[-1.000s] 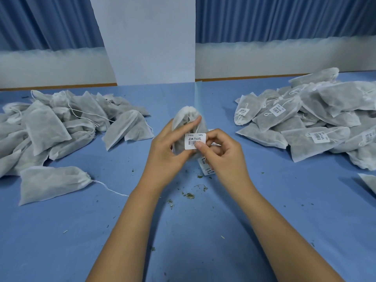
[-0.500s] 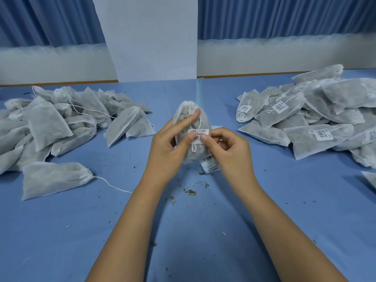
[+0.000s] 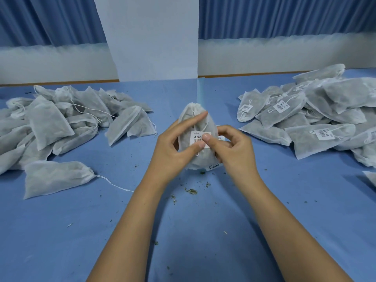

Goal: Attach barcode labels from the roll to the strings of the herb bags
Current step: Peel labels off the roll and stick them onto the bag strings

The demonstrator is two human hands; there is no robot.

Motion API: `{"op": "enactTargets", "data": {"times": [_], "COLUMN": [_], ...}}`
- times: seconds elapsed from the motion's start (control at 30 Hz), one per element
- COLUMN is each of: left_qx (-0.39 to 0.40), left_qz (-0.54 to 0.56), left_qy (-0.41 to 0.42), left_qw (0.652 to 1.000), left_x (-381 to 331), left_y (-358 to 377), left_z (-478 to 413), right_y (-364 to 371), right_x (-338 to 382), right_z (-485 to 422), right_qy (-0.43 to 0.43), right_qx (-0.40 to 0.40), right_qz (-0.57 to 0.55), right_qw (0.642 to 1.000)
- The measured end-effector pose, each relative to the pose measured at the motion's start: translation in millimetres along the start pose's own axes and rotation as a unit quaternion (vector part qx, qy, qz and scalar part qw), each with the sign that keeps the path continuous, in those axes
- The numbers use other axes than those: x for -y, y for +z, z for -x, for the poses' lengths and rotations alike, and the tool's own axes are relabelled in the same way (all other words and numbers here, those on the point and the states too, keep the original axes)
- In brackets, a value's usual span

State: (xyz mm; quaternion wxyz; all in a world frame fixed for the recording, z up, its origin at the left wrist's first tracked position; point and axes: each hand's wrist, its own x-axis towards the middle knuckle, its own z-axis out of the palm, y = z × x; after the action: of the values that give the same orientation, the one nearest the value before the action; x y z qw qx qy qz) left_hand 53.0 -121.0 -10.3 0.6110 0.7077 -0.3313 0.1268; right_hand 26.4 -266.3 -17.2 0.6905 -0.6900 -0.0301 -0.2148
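Head view: a white, see-through herb bag filled with grey-green herbs is held just above the blue bench, centred between two bag piles. Its long axis runs near to far, with the gathered drawstring mouth pointing away from the person. The left hand grips the bag. The right hand pinches a white barcode label against its front.

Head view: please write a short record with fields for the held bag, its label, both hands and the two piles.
herb bag: table centre, between both hands, drawstring mouth at far end
barcode label: on the bag's front, under both thumbs
left hand: holds bag, thumb on label
right hand: pinches label
left pile: no labels visible
right pile: several bags labelled
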Motion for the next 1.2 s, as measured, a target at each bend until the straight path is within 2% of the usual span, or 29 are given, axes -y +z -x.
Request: {"op": "enactTargets", "data": {"times": [0.07, 0.2, 0.4, 0.6, 0.73, 0.8, 0.9, 0.97, 1.07, 1.2], "left_qx": [-0.023, -0.097, -0.163, -0.150, -0.141, -0.106, -0.010, -0.002, -0.008, 0.021], "left_qz": [0.007, 0.035, 0.056, -0.005, -0.020, -0.032, -0.059, -0.018, 0.028, 0.002], "left_qy": [-0.006, -0.096, -0.069, -0.068, -0.071, -0.103, -0.190, -0.210, -0.200, -0.199], "left_qw": [1.000, 0.990, 0.983, 0.986, 0.987, 0.989, 0.980, 0.977, 0.979, 0.980], "left_x": [2, 10, 18, -4, -21, -20, -17, -19, -23, -27], "left_y": [2, 5, 4, 27, 54, 73, 102, 117, 133, 146], "left_z": [-2, -5, -8, -29, -41, -40, -33, -26, -21, -20], "right_y": [-1, -1, 1, -16, -43, -63, -95, -115, -150, -174], "right_x": [0, -2, -6, 11, 29, 30, 24, 22, 26, 24], "right_z": [0, -1, -1, 3, 11, 18, 32, 33, 10, -13], "right_qy": [0.006, -0.007, -0.018, -0.002, 0.094, 0.137, 0.195, 0.204, 0.175, 0.233], "right_qx": [-0.023, -0.058, 0.019, -0.033, 0.018, 0.030, 0.036, -0.008, -0.163, -0.234], "right_qz": [-0.007, -0.016, 0.059, 0.014, -0.037, -0.033, -0.014, -0.041, -0.168, -0.239], "right_qw": [1.000, 0.998, 0.998, 0.999, 0.995, 0.989, 0.980, 0.978, 0.956, 0.913]}}
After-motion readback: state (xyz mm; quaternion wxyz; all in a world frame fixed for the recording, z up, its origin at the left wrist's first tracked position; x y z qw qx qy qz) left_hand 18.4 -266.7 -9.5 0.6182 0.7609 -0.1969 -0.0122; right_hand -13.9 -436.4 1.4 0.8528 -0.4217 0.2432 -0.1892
